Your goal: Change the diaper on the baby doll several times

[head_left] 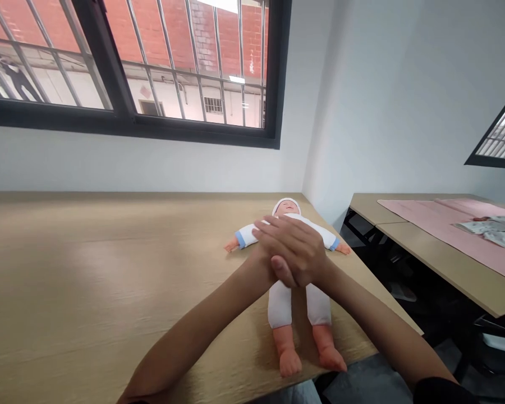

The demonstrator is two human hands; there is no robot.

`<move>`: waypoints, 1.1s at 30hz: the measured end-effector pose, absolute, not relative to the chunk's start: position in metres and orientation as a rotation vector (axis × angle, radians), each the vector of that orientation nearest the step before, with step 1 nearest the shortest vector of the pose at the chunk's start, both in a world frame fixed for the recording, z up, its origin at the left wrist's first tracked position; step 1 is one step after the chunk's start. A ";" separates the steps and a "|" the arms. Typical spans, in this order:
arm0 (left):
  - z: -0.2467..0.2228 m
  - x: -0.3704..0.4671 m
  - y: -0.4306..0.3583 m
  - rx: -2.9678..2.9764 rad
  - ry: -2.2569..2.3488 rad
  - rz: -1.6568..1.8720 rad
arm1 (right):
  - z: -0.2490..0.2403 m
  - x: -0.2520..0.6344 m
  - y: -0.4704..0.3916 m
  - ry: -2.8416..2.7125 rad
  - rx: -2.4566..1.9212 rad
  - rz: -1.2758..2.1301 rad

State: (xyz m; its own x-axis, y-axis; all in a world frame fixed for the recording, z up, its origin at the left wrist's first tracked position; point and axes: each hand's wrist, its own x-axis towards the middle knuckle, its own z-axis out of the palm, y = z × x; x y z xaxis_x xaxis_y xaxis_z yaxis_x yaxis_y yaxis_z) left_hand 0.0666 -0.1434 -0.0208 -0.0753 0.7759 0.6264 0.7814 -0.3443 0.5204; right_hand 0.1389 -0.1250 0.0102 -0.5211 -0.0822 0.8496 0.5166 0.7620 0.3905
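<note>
A baby doll (280, 306) in a white suit with blue cuffs and a white cap lies on its back on the wooden table (109, 269). Its head points to the wall, its arms are spread and its bare feet reach the near edge. My left hand (266, 253) is over the doll's torso, with its fingers mostly hidden. On top of it lies my right hand (301, 247), fingers and thumb wrapped round the left hand. The hands cover the doll's chest and belly; whether they press on it cannot be seen.
To the right, past a gap, a second table (441, 266) bears a pink cloth (425, 219) and a patterned cloth bundle (494, 229). A white wall (151, 163) and a barred window (193, 137) stand behind my table.
</note>
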 end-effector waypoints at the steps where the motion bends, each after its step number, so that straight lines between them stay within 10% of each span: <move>1: -0.011 0.066 -0.142 -2.186 -1.748 -1.419 | 0.011 0.142 -0.122 -1.985 -0.330 -0.699; 11: 0.062 0.023 -0.163 -2.639 -1.349 -0.388 | 0.025 0.155 -0.140 -1.859 -0.503 -0.056; 33: 0.068 0.019 -0.179 -2.478 -1.498 -0.311 | 0.008 0.126 -0.212 -1.870 -0.577 -0.267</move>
